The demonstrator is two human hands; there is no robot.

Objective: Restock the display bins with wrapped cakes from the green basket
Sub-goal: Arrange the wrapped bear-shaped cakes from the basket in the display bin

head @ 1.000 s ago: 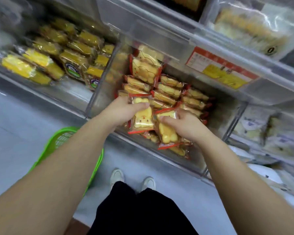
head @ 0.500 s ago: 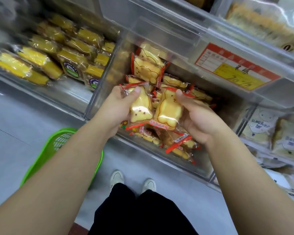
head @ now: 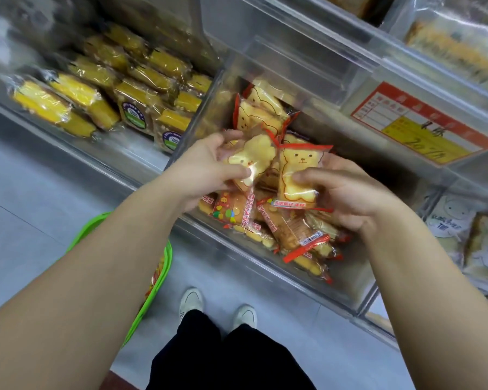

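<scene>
The left hand (head: 206,167) pinches 1 bear cake (head: 251,159) and the right hand (head: 347,192) pinches another bear cake (head: 296,175), both above the clear bin (head: 307,280). The slippery wrappers could slide out and drop beside the green basket (head: 155,280).

A red-and-yellow price label (head: 423,125) on the clear bin front shows handwriting, seemingly "20.70"; wrapper print is illegible.

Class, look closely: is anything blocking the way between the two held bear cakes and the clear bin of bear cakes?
Nothing visible. The left hand and right hand hold wrapped bear-shaped cakes directly above the open-topped clear plastic bin.
</scene>
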